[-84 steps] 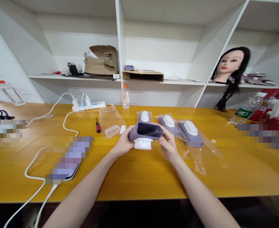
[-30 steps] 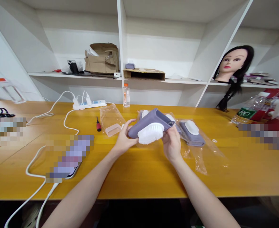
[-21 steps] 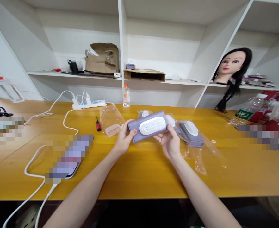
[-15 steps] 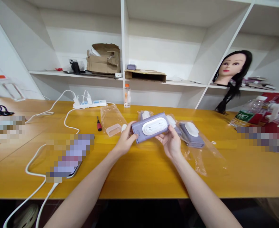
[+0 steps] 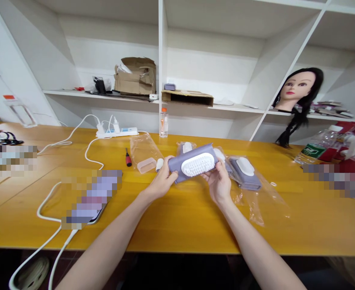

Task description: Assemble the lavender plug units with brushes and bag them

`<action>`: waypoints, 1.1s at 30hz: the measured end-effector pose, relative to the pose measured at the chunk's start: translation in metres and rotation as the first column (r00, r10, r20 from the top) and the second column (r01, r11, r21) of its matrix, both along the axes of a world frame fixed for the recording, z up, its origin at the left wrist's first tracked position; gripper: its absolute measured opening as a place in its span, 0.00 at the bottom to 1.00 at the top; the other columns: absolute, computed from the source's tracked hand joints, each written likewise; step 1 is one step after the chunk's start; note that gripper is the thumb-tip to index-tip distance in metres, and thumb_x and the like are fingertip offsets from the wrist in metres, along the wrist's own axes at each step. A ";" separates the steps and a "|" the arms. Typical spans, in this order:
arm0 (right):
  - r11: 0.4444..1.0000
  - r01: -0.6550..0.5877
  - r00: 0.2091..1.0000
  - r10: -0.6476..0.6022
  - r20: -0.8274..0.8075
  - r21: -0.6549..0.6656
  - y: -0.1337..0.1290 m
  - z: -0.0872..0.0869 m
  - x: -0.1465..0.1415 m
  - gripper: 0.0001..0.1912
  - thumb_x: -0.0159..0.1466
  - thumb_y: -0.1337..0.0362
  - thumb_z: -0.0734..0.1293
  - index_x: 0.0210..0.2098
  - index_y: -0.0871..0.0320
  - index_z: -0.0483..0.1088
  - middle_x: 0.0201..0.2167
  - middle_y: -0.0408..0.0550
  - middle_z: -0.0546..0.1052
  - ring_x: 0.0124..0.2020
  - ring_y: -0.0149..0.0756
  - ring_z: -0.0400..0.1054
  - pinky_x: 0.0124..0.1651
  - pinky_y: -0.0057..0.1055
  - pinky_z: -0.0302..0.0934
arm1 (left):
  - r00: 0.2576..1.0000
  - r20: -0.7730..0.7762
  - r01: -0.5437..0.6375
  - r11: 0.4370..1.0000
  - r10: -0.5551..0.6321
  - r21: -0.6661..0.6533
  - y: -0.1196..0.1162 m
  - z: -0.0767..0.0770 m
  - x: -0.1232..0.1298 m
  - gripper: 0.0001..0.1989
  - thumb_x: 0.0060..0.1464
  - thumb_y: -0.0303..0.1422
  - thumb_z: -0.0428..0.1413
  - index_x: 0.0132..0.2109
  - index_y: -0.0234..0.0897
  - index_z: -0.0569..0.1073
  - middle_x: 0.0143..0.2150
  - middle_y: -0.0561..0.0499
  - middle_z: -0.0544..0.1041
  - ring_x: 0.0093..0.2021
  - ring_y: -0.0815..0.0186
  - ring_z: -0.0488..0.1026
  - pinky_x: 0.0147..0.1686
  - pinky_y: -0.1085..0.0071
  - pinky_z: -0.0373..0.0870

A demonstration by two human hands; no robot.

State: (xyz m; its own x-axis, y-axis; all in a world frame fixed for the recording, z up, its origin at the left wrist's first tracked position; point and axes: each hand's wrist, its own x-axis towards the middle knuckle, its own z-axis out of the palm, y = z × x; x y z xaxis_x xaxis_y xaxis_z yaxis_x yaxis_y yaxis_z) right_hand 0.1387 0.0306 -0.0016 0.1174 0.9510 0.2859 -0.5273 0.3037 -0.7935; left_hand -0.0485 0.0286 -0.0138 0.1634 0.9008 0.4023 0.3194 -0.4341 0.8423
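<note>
Between both hands is a purple-grey block-shaped brush (image 5: 177, 164) with a white oval pad of bristles (image 5: 198, 164) facing me. My left hand (image 5: 162, 179) grips its left end, thumb on the near edge. My right hand (image 5: 219, 181) holds the right end with its fingertips, partly under the corner. The brush is raised over the table and slightly tilted, its right end higher. Just behind it lie similar purple pieces with white oval tops in clear plastic bags; the rightmost such piece (image 5: 245, 173) is near my right hand.
A clear plastic bag (image 5: 143, 145), a translucent oval cover (image 5: 146, 165) and a red-handled screwdriver (image 5: 128, 158) lie left of the hands. Further left are a phone (image 5: 97, 195) with cables and a power strip (image 5: 123, 132). At right stands a water bottle (image 5: 314, 147) below a mannequin head (image 5: 296, 88).
The brush has been turned in the hands: a smoother white oval and a small button showed before, and the bristles show now. Both hands keep hold; the camera view has shifted slightly.
</note>
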 end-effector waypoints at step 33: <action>0.948 0.234 0.959 -0.262 0.113 0.216 0.002 0.001 0.002 0.12 0.60 0.54 0.61 0.39 0.52 0.68 0.35 0.42 0.70 0.37 0.34 0.64 0.39 0.27 0.58 | 0.900 0.198 0.428 0.877 -0.390 -0.219 -0.003 0.000 0.010 0.29 0.39 0.32 0.62 0.51 0.35 0.65 0.47 0.44 0.72 0.45 0.58 0.69 0.43 0.62 0.66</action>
State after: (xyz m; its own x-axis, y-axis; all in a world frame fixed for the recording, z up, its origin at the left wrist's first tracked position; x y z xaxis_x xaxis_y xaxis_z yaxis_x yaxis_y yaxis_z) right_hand 0.1405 0.0327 -0.0007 0.2879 0.8194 0.4956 -0.3050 0.5690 -0.7637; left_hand -0.0387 0.0260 -0.0142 0.4970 0.8396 0.2192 0.0273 -0.2677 0.9631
